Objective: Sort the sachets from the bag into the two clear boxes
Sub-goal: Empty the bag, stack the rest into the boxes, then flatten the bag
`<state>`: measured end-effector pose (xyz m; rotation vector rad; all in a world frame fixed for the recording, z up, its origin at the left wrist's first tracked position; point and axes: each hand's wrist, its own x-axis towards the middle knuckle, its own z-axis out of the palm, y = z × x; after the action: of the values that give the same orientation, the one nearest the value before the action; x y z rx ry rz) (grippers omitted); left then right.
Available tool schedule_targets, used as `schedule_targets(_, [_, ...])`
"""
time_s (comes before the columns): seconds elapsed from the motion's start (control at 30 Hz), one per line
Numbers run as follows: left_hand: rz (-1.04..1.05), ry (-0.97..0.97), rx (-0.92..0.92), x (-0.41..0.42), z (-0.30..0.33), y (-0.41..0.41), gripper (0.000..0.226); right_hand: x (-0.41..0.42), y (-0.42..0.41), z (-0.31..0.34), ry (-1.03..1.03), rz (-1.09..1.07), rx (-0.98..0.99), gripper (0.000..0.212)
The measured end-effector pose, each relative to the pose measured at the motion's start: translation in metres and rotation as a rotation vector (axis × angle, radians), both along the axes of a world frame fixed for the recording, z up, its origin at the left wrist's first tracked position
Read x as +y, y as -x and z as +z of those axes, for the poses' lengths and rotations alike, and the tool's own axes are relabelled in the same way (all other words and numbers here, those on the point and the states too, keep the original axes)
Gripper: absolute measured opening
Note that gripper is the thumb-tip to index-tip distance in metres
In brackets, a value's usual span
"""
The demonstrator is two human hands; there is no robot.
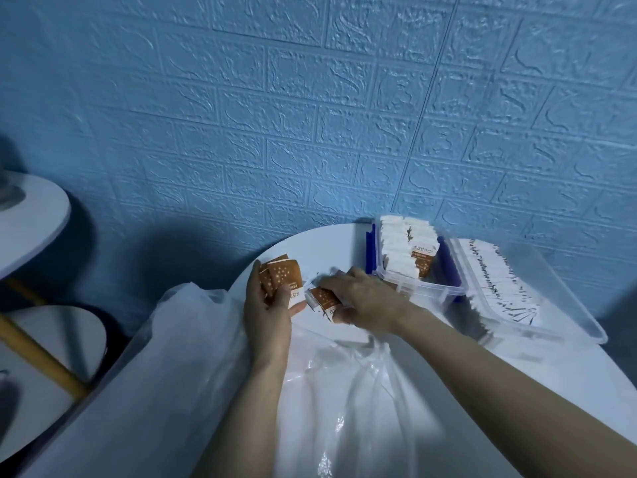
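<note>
My left hand (267, 313) holds a fanned bunch of brown and white sachets (281, 277) above the round white table (310, 246). Just to its right, my right hand (358, 298) grips more brown sachets (325, 300) lying on the table. A clear plastic bag (344, 391) spreads flat over the table in front of me, under both forearms. Right of my right hand stands a clear box with blue clips (444, 288), packed with upright brown and white sachets. Beyond it a larger clear box (558, 298) holds rows of white sachets.
A blue brick-patterned wall (310, 115) rises close behind the table. To the left are another round white table (31, 215) and a stool with a wooden leg (38, 353). The larger box overhangs the table's right edge.
</note>
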<state>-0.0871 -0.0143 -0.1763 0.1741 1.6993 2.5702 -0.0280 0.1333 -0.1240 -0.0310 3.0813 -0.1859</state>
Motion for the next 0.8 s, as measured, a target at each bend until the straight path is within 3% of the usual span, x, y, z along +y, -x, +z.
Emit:
schedule_targets(0.17, [-0.004, -0.014, 0.005, -0.001, -0.004, 0.003, 0.053, -0.006, 0.017, 0.005, -0.027, -0.023, -0.045, 0.074])
schedule_targets(0.23, [-0.009, -0.020, -0.003, -0.001, -0.003, 0.003, 0.053, -0.006, 0.022, 0.006, 0.036, -0.056, -0.004, 0.062])
schedule_targets(0.33, [-0.027, -0.027, 0.000, -0.002, -0.003, 0.003, 0.052, -0.003, 0.023, 0.007, 0.190, -0.117, 0.117, 0.027])
schedule_targets(0.4, [-0.031, -0.021, 0.010, -0.002, -0.003, 0.003, 0.052, 0.000, 0.021, 0.012, 0.345, -0.164, 0.172, 0.020])
schedule_targets(0.57, [-0.146, 0.018, 0.061, 0.000, 0.007, -0.005, 0.053, 0.001, 0.008, 0.025, 0.729, -0.180, 0.245, 0.034])
schedule_targets(0.67, [-0.360, 0.100, 0.164, 0.002, 0.013, -0.016, 0.050, 0.001, -0.006, 0.022, 0.825, -0.214, 0.315, 0.038])
schedule_targets(0.8, [-0.547, 0.252, 0.301, 0.009, 0.012, -0.027, 0.064, 0.001, -0.035, 0.013, 0.904, -0.322, 0.466, 0.052])
